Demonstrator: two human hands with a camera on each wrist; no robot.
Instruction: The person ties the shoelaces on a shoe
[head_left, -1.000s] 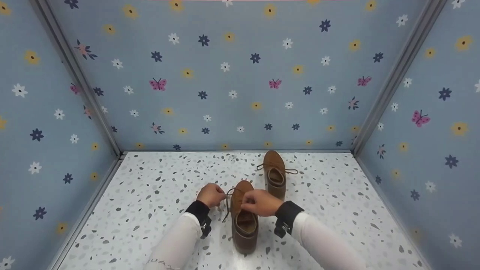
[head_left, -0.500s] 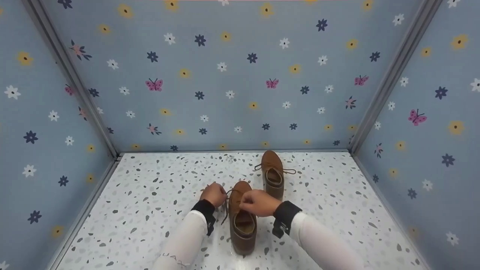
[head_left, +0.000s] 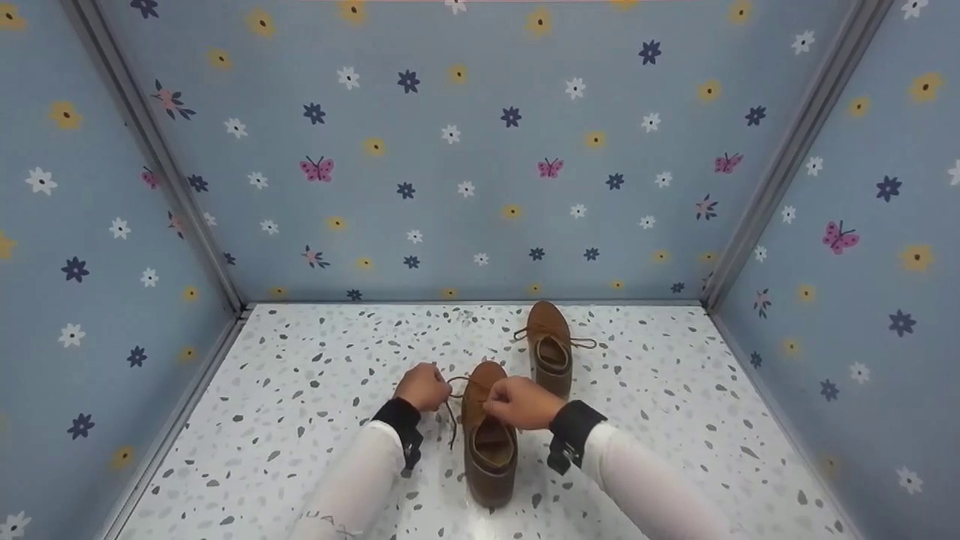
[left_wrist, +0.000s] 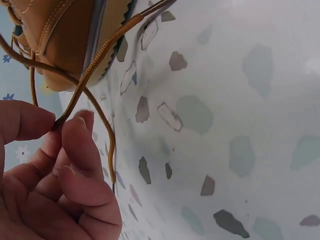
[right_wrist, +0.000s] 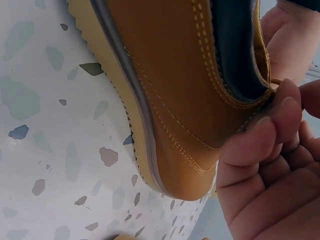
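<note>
A brown lace-up shoe [head_left: 491, 457] stands upright on the speckled surface, toe pointing away from me. To its left, my left hand [head_left: 423, 387] pinches a brown shoelace [left_wrist: 95, 62] between thumb and forefinger. In the left wrist view another stretch of lace crosses behind it, its tip hanging loose. Over the shoe's lacing is my right hand [head_left: 523, 403], thumb and curled fingers together at the top of the opening. The right wrist view shows a bit of lace [right_wrist: 276, 81] running to those fingertips, mostly hidden by them.
A matching second shoe [head_left: 550, 349] stands farther off to the right, near the back wall, its lace ends spread to both sides. Blue flower-patterned panels [head_left: 480, 150] with grey metal corner posts rise at the back and both sides of the white speckled surface [head_left: 315, 435].
My left hand has shifted slightly, and the lace beside it now stretches from the shoe to its fingertips in a loop. My right hand stays nearly in place over the lacing.
</note>
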